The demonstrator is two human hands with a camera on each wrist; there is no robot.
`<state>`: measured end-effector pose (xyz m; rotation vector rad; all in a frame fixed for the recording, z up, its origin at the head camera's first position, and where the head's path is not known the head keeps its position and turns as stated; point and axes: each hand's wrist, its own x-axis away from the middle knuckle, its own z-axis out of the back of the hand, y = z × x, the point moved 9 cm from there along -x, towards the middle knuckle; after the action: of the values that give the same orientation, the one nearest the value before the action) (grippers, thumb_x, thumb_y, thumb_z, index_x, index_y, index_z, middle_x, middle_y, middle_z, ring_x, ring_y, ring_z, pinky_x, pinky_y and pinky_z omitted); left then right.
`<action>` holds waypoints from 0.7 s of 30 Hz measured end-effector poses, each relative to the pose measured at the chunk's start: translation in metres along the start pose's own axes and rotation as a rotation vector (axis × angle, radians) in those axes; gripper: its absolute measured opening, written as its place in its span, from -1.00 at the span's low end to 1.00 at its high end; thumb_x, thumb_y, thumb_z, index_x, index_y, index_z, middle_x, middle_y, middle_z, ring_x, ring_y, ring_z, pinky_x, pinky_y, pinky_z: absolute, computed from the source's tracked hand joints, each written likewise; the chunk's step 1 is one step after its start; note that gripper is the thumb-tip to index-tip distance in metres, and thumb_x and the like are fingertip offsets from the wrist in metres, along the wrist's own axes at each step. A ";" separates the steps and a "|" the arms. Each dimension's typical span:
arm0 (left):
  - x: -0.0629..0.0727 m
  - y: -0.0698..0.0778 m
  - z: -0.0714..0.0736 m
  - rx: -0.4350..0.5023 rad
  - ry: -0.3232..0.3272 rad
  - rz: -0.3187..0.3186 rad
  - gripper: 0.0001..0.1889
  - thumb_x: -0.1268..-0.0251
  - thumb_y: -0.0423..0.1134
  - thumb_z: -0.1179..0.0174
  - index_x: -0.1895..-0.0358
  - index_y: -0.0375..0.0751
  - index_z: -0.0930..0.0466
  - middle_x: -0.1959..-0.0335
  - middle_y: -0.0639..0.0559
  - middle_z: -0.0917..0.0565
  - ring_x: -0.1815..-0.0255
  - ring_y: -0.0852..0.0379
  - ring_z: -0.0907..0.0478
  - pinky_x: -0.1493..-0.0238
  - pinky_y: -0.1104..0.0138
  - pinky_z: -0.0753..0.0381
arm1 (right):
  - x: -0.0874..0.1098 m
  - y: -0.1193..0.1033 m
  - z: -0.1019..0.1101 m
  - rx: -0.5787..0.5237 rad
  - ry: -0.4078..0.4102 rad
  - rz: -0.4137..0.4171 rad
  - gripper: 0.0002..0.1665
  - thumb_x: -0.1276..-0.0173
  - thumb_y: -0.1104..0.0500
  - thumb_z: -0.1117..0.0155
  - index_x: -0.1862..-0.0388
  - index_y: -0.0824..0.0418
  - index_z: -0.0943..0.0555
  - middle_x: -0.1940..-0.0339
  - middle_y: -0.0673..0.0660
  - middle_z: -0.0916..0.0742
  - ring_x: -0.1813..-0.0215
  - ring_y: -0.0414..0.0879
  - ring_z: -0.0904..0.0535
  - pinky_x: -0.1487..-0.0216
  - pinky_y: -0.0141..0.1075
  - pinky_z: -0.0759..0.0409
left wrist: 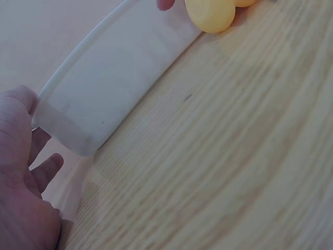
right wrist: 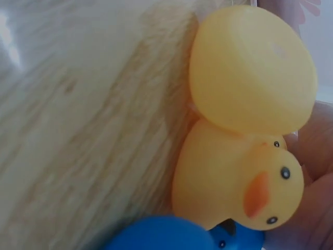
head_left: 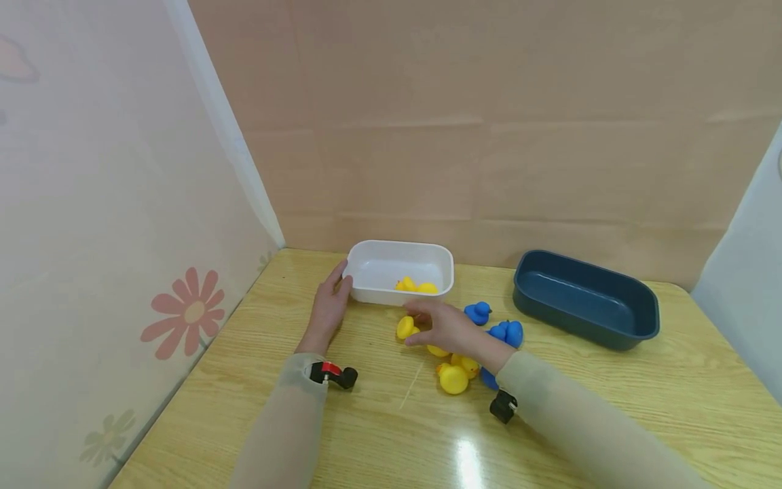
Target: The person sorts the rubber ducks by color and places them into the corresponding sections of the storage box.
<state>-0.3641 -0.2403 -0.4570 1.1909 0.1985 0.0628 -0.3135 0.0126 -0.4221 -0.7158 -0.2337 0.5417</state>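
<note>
Two yellow ducks (head_left: pixel 427 288) can be made out in the white tub (head_left: pixel 385 297), lying near its 5 o'clock side, so going by what's visible only a small part looks sorted. Quite a few are left loose on the tabletop (head_left: pixel 379 401): about four yellow ones and roughly four blue ducks (head_left: pixel 478 312), though the exact count can't be told because some are covered by the right arm. From that pile, the white tub is found at about 11 o'clock and the navy tub (head_left: pixel 574 323) at about 2 o'clock; no duck can be spotted in the navy one. As for the hands, the left hand (head_left: pixel 330 299) is laid against the white tub's 9 o'clock end, fingers fairly straight. The right hand (head_left: pixel 452 327) is held with thumb and fingers apart by the nearest yellow duck (head_left: pixel 406 327), at the tub's 6 o'clock; whether that duck is being touched can't be told.
</note>
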 end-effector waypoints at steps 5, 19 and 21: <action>0.001 0.001 0.000 -0.014 0.004 0.000 -0.37 -0.79 0.17 0.02 -0.77 0.19 -0.28 -0.74 0.04 -0.33 -0.83 -0.19 0.05 -0.77 -0.21 0.19 | -0.002 0.001 -0.001 0.025 0.010 -0.013 -0.18 -0.41 0.01 -0.66 -0.57 0.20 -0.59 -0.39 0.12 -0.75 -0.35 0.05 -0.71 -0.45 0.03 -0.62; 0.001 0.001 0.001 -0.023 0.010 -0.003 -0.37 -0.78 0.16 0.01 -0.77 0.17 -0.29 -0.73 0.01 -0.34 -0.82 -0.22 0.04 -0.77 -0.21 0.16 | -0.005 0.005 -0.002 0.044 0.017 -0.044 -0.34 -0.44 0.01 -0.64 -0.44 0.18 -0.71 -0.34 0.08 -0.77 -0.29 0.00 -0.73 -0.41 0.00 -0.65; 0.001 0.001 0.001 -0.022 0.010 -0.004 -0.37 -0.78 0.16 0.01 -0.77 0.16 -0.29 -0.73 -0.01 -0.34 -0.82 -0.23 0.04 -0.77 -0.21 0.16 | -0.006 0.004 -0.002 0.052 0.022 -0.038 -0.37 -0.44 0.01 -0.64 -0.42 0.17 -0.72 -0.30 0.06 -0.79 -0.26 -0.01 -0.73 -0.39 0.00 -0.65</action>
<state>-0.3633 -0.2405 -0.4557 1.1689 0.2086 0.0680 -0.3191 0.0110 -0.4267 -0.6654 -0.2121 0.5015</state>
